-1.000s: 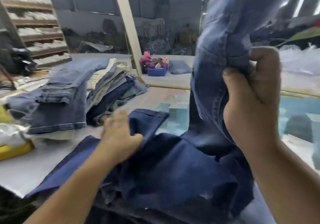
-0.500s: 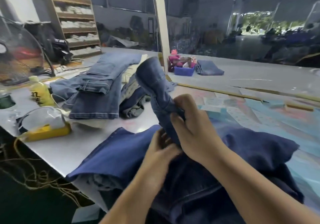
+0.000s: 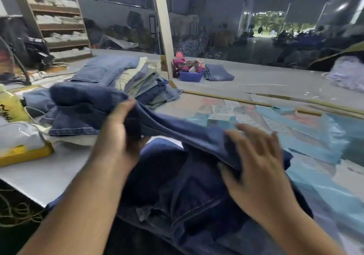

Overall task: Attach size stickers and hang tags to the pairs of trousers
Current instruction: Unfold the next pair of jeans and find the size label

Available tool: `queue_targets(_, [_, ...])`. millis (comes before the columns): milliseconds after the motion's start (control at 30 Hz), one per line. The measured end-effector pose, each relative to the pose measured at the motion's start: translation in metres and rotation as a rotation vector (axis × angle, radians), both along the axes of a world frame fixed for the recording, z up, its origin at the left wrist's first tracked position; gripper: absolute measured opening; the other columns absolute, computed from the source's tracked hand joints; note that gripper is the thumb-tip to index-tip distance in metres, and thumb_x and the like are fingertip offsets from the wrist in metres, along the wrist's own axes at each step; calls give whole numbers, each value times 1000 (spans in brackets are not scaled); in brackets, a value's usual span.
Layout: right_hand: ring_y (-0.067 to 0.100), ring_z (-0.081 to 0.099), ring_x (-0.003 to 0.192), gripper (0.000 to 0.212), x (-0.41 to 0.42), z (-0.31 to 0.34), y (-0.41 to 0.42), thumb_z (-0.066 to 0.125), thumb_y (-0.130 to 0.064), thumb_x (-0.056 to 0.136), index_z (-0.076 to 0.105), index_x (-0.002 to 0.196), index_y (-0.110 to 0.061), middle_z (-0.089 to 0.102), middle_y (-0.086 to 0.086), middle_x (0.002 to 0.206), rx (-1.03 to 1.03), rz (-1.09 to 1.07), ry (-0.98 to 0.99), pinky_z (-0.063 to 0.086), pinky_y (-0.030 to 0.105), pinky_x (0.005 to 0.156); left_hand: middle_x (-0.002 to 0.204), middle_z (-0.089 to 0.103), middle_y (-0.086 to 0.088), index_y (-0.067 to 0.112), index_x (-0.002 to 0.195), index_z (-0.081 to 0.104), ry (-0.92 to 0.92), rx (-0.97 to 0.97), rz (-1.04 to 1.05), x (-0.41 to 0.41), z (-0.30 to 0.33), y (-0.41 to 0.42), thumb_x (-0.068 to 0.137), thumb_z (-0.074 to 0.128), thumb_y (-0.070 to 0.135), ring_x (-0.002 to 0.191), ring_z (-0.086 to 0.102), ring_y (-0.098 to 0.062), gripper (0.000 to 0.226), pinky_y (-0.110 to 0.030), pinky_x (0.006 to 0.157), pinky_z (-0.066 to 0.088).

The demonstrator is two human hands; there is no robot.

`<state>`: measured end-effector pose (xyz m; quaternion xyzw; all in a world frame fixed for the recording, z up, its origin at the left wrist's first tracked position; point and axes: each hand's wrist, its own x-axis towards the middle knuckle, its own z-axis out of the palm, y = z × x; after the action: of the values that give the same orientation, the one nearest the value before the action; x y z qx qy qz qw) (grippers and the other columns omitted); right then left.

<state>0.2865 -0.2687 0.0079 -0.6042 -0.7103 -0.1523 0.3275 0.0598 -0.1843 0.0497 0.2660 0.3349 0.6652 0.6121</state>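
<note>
Trousers (image 3: 177, 128) lowered since a second ago, now stretched low over the surface (image 3: 59, 172). Left hand (image 3: 120, 136) fingers clamped on fabric; right hand (image 3: 256, 162) fingers spread, pressing flat. Tagging not begun.

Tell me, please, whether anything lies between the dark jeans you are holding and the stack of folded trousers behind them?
Nothing visible does. The left hand grips the dark jeans, the right hand rests open on them, and their raised end already hangs beside the stack of folded trousers.

Wooden shelving (image 3: 59, 18) left (stocked); bright doorway (image 3: 275, 24) far.
</note>
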Motion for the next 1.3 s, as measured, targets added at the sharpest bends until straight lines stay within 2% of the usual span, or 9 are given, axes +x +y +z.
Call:
queue_targets(133, [38,60,91,36,43,-8,-2,64,-9,74,66,110,-6,68,14,104,-70,-132,193,46,56,87,75,72,3,20,72,76,19,70,-1,-19,3,0,87,68,33,70,72,-12,22,-24,58,56])
queue_targets(333, [24,58,66,16,40,11,4,54,-24,89,70,87,-21,68,-3,77,-75,-4,221,47,35,58,98,76,1,22,109,66,190,-316,30,-37,-45,-5,77,70,60,83,73,-16,49,-30,60,59])
queue_targets(467, [27,59,68,20,37,29,15,53,-22,84,71,88,-16,68,1,78,-6,51,218,51,38,62,152,36,-19,6,151,23,1048,-256,480,-44,-61,-26,68,68,66,138,37,-38,112,-50,113,32])
queue_targets(567, [25,58,70,14,36,38,22,57,-15,82,70,86,-16,67,0,78,-8,65,218,51,39,64,154,25,-25,-7,148,22,1463,375,830,-5,-50,-65,82,73,33,145,21,-36,92,-45,121,15])
queue_targets(667, [23,55,71,11,31,44,24,58,-13,82,67,84,-19,63,-4,77,-47,106,194,49,40,63,143,44,-4,7,142,39,1549,911,399,40,-52,-85,83,67,46,133,41,-22,76,-43,111,33])
queue_targets(733, [23,55,72,9,31,46,24,58,-16,83,66,85,-19,62,-4,79,-55,122,166,49,41,64,138,51,-2,12,142,42,1703,890,216,58,-51,-80,81,64,54,126,47,-21,77,-42,108,38])
queue_targets(867, [18,54,74,16,44,39,19,67,-30,83,66,95,-20,58,-9,86,-74,88,97,47,34,61,92,69,-5,13,101,69,1574,701,271,59,-31,-48,82,66,4,85,64,-30,21,-42,75,53])
queue_targets(1033, [12,54,81,55,76,8,2,77,-46,72,50,118,-32,53,-12,100,-473,-179,219,37,20,59,66,52,9,14,80,60,1505,606,443,52,-2,-14,89,59,9,64,50,-19,10,-29,53,33])
queue_targets(1300, [15,49,60,41,80,0,-16,79,-36,73,39,77,-25,52,-7,72,-297,-386,287,34,30,49,106,57,-14,6,109,58,1842,765,507,80,-24,-30,73,72,9,98,52,-35,39,-45,84,43])
